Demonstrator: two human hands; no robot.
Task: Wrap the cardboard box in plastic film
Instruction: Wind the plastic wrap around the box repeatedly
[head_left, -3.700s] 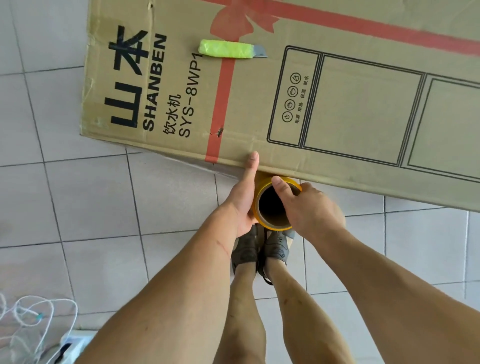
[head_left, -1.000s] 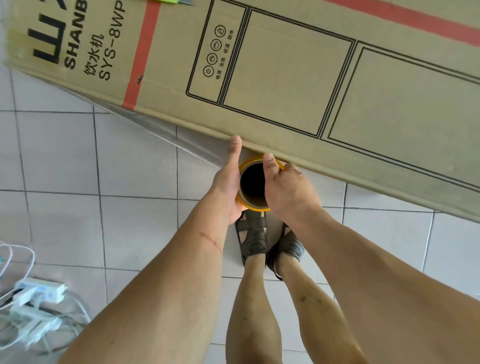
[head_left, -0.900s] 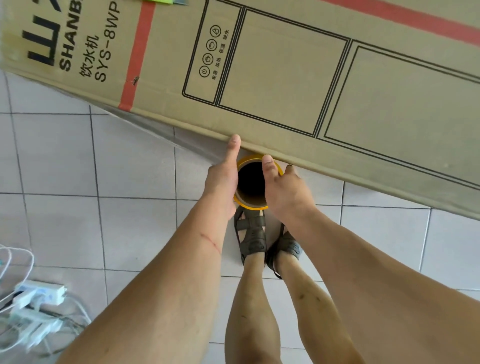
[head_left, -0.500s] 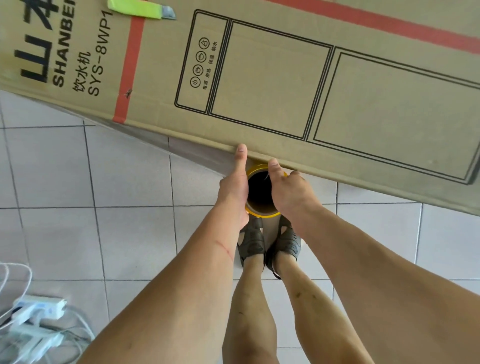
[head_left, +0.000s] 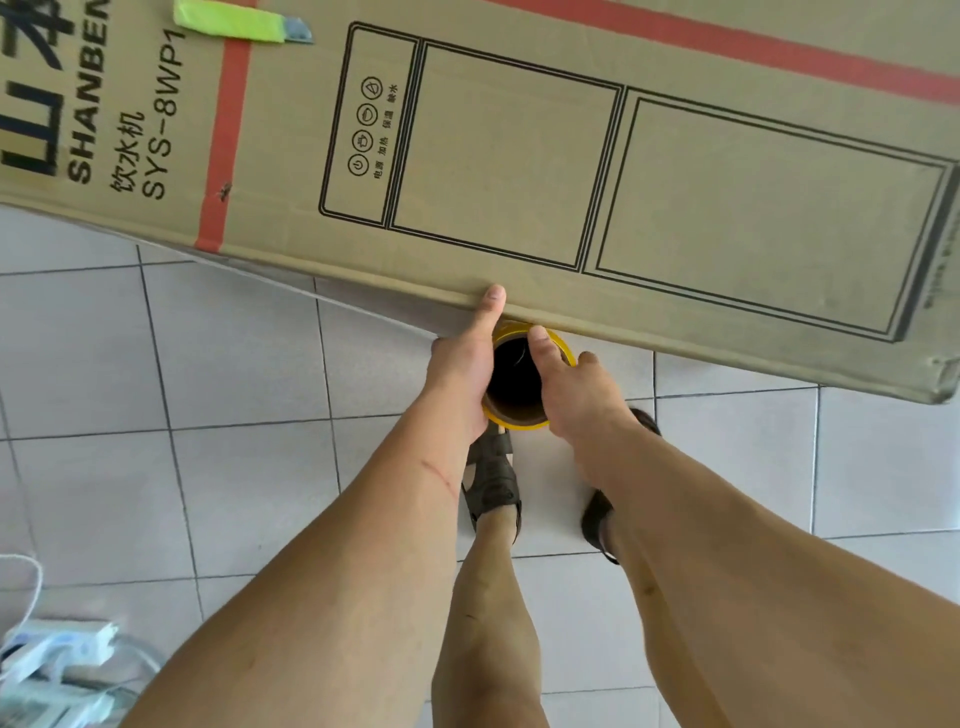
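A long cardboard box (head_left: 519, 156) printed with black outlines and red stripes fills the top of the view, lying flat. Both hands hold a film roll with a yellow-rimmed core (head_left: 511, 379) upright against the box's near side. My left hand (head_left: 462, 364) grips the roll's left side, its thumb pointing up and touching the box's top edge. My right hand (head_left: 571, 384) grips the right side with the thumb hooked inside the core. A clear film strip (head_left: 363, 306) runs along the box's near side to the left of the roll.
A yellow-green utility knife (head_left: 239, 26) lies on the box top at the upper left. A white power strip with cables (head_left: 57, 665) sits on the tiled floor at the lower left. My sandalled feet (head_left: 491, 483) stand just behind the roll.
The hands and roll have travelled rightward along the box's near side, leaving film on the side behind them. My right foot has stepped out to the right.
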